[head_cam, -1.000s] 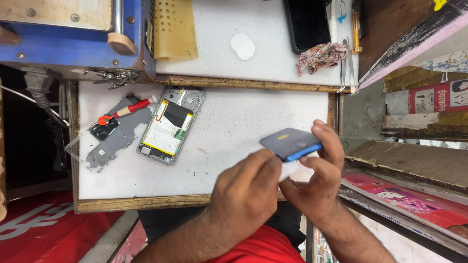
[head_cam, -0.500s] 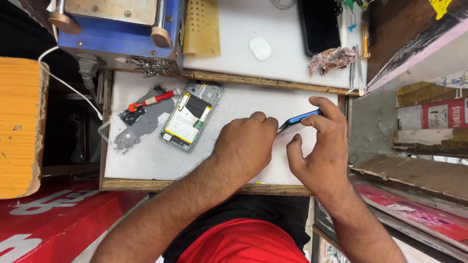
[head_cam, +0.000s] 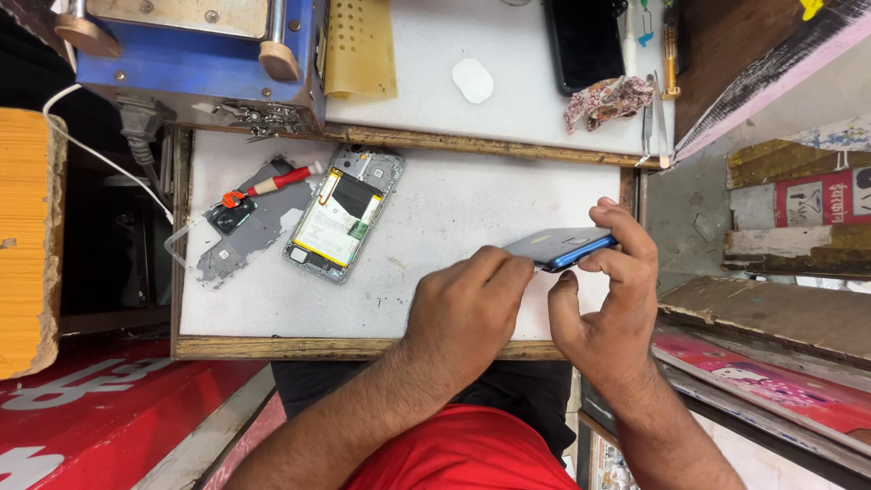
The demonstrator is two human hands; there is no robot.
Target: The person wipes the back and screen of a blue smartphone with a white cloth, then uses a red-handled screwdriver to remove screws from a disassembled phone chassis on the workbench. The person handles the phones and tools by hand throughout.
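i have the blue phone back cover (head_cam: pixel 564 247) pinched between both hands, held on edge just above the right part of the white work surface (head_cam: pixel 454 218). my right hand (head_cam: pixel 606 304) has its grip closed on the cover, fingers curled over the far edge and thumb pressing the near side. my left hand (head_cam: pixel 464 313) is clenched at the cover's left end, fingertips against its grey inner face. further left on the surface lies the opened phone body (head_cam: pixel 343 216), face down with its battery and circuit board showing inside the metal frame, the only thing here that holds anything within it. just beside that, to the left, lies a grey metal shield plate (head_cam: pixel 247 231) with a small black camera part on it, and a red-handled screwdriver (head_cam: pixel 272 184) rests across its upper end. beyond a wooden strip, on the upper surface, stand a blue machine (head_cam: pixel 190 63), a yellow perforated pad (head_cam: pixel 360 47) leaning at its side, a small white oval disc (head_cam: pixel 473 80), a dark phone (head_cam: pixel 583 41), a crumpled patterned cloth (head_cam: pixel 606 98) and tweezers (head_cam: pixel 655 113) near the right edge. a white cable (head_cam: pixel 100 150) runs from a plug under the machine.
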